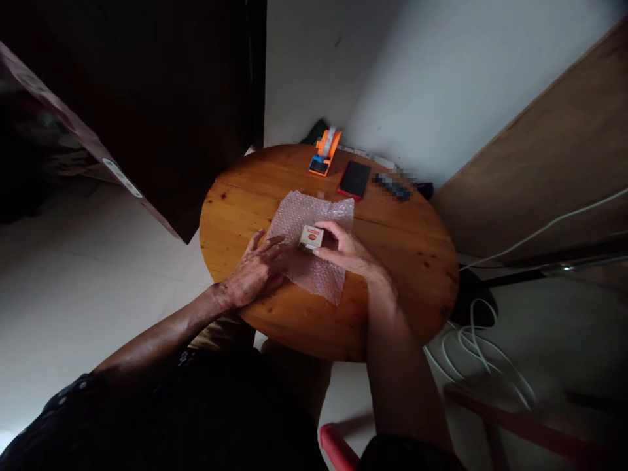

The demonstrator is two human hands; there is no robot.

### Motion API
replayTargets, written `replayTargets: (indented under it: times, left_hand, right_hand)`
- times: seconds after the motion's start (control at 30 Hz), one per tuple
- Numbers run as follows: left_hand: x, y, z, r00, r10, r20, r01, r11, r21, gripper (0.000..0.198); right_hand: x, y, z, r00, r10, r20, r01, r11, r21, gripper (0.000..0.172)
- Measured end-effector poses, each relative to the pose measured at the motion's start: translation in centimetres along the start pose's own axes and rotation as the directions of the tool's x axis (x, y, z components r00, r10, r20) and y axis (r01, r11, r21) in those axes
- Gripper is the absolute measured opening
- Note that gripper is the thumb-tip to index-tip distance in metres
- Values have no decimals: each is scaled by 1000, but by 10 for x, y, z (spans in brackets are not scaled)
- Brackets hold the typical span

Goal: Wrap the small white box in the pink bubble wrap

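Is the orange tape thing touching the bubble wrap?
Apart. The head view shows a strip of bare wooden table between the tape dispenser and the bubble wrap.

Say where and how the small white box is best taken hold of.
Probably by its far and near edges, coming from the right, where the right hand already spans them. The small white box has its printed face up over the bubble wrap, and its straight, opposite edges suit a pinch.

box (310, 237) on bubble wrap (294, 212) | bubble wrap on table (412, 252) | tape dispenser (326, 153) behind, phone (354, 180) to its right
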State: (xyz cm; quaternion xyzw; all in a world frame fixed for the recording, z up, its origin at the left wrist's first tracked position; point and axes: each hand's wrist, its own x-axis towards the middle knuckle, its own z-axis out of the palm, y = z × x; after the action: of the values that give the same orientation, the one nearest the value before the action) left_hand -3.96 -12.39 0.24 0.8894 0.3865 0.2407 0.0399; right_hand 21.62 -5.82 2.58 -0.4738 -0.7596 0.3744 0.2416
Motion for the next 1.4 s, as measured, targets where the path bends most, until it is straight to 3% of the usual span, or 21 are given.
replayTargets:
  times: [0.1, 0.23, 0.37, 0.5, 0.6, 0.73, 0.9, 1.4]
  left_hand:
    - [10, -1, -1, 997, -50, -53, 46, 996, -81, 15]
    - [41, -8, -5, 977, -204, -62, 182, 950, -255, 13]
    - [76, -19, -6, 910, -415, 6, 394, 858, -330, 10]
    - [94, -20, -4, 853, -521, 38, 494, 779, -387, 9]
    - [98, -17, -1, 831, -556, 27, 506, 734, -454, 3]
    - [99, -16, 8, 808, -586, 55, 500, 634, -590, 4]
    - [103, -17, 20, 793, -599, 114, 480, 498, -722, 10]
    - [102, -19, 25, 797, -591, 122, 419, 396, -817, 16]
  right_hand:
    - [1, 2, -1, 1000, 29, -8, -29, 999, 29, 53]
    - [3, 9, -7, 997, 46, -66, -35, 986, 164, 48]
    - [1, 12, -19, 993, 69, -101, -26, 926, 376, 70]
    - [-3, 8, -24, 993, 61, -101, -23, 940, 342, 68]
    - [0, 7, -17, 974, 147, -170, -101, 961, 256, 53]
    - [7, 8, -5, 946, 217, -239, -147, 949, 278, 36]
    - [10, 5, -1, 930, 238, -279, -144, 937, 319, 36]
    - [8, 9, 1, 919, 297, -258, -195, 913, 357, 34]
